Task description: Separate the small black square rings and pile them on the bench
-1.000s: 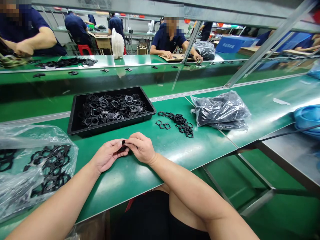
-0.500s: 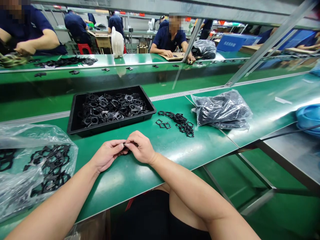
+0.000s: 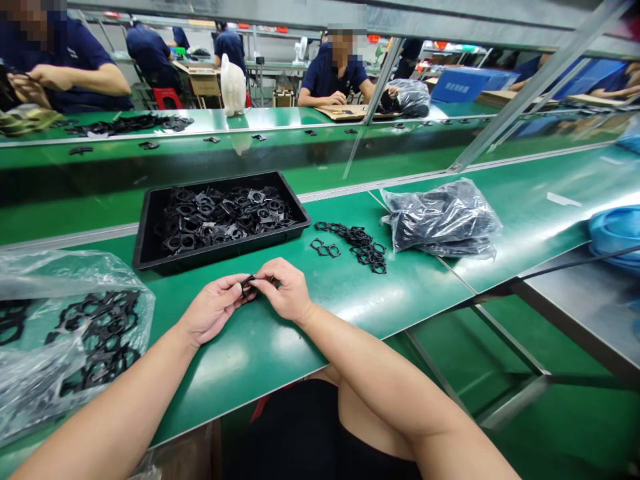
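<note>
Between my hands is a small black ring-shaped part [image 3: 247,285], partly hidden by fingers. My left hand [image 3: 213,308] grips it from the left, with the thumb on top. From the right, the pinched fingertips of my right hand [image 3: 284,290] touch its edge. Behind them stands a black tray [image 3: 225,252] full of black parts [image 3: 220,213]. To the right of the tray, a small pile of black rings [image 3: 367,247] lies on the green table [image 3: 240,373].
A clear bag [image 3: 143,313] of black parts lies at the left, and a wrapped bag [image 3: 445,220] at the right. Beyond the tray runs a green belt [image 3: 300,157] carrying small parts. A slanted metal post [image 3: 530,90] rises at the right. Several people sit across the belt.
The black part now shows more between my fingers, its ring tilted up. My hands have barely moved. Across the belt, two people's hands have shifted.
</note>
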{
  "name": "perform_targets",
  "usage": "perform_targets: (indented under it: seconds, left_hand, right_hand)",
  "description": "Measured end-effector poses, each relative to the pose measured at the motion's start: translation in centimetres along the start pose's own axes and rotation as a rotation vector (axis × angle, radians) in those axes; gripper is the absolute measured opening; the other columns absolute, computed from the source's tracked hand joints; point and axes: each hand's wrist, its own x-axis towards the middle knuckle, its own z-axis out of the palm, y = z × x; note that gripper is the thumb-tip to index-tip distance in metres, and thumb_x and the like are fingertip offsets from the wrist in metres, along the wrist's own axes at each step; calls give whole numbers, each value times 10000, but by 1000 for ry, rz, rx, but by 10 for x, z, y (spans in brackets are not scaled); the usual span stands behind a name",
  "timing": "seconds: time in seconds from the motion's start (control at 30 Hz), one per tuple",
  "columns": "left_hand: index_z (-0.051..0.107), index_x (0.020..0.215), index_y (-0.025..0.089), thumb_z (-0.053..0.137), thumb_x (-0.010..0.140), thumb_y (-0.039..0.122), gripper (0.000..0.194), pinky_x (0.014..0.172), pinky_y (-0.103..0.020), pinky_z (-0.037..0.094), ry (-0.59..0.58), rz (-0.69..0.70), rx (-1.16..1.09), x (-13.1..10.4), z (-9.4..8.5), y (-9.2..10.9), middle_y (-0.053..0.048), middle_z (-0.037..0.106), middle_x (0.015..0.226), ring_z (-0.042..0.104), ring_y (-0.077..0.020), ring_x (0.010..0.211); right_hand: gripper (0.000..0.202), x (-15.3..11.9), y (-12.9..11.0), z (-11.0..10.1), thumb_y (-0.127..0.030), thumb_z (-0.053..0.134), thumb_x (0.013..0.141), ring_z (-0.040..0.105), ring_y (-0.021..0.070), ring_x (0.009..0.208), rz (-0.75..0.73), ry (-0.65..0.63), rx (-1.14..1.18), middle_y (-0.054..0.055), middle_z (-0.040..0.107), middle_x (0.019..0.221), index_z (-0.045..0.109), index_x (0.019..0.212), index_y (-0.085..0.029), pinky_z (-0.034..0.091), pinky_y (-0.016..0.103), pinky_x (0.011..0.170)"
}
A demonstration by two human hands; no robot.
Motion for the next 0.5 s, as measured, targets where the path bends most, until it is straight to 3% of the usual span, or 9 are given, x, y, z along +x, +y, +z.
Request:
perform_targets:
  seconds: [0.33,0.43,0.5]
  left_hand:
    - [721,943,169,795,664,271,306,923,-348,477,13,-11,6,-1,1,1,-70,727,901,652,-174,876]
    - [727,930,163,807,644,288,323,889,-341,487,15,-21,24,-2,3,3,-74,725,891,650,-176,850]
    - [729,932,148,809,638,300,340,836,-320,499,9,-30,58,-3,4,5,-86,723,888,646,-183,842]
  right_hand:
    - [90,-1,-2,0,-244,624,840,594,137,779,-46,-45,-25,41,627,782,657,780,-185,508,265,735]
    - [97,-1,1,1,-251,645,820,594,139,790,8,-59,15,34,619,772,651,752,-182,503,269,750]
    - [110,-1,4,4,-272,663,797,597,129,733,120,-70,135,20,613,753,634,754,-175,510,261,699]
